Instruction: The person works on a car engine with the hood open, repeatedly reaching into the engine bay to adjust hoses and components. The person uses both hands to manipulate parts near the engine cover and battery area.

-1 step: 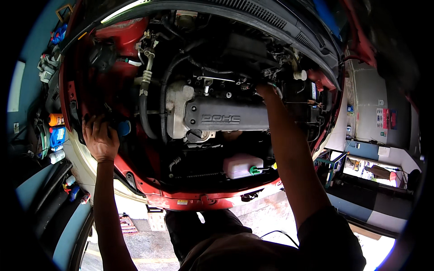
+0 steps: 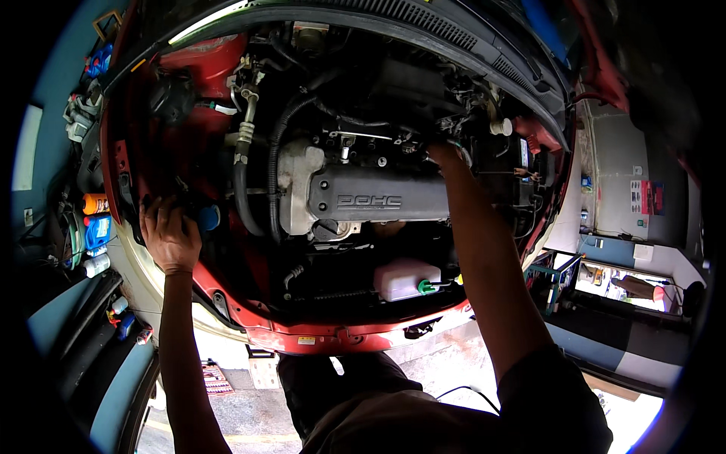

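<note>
I lean over the open engine bay of a red car. My left hand (image 2: 168, 236) lies on the inner edge of the left fender, palm down with its fingers stretched forward. Right beside those fingers is a round blue cap (image 2: 209, 217). My right hand (image 2: 442, 155) reaches down behind the right end of the dark engine cover (image 2: 374, 193), among hoses and wiring. Its fingers vanish into shadow, so what they touch is hidden. A short metal fitting (image 2: 345, 151) stands up at the cover's far edge.
A white coolant reservoir (image 2: 407, 279) with a green cap sits near the front. A ribbed black hose (image 2: 274, 151) runs left of the engine. The red front crossmember (image 2: 333, 337) lies before my body. Bottles (image 2: 97, 229) stand at the left; a red tool case (image 2: 217, 377) lies below.
</note>
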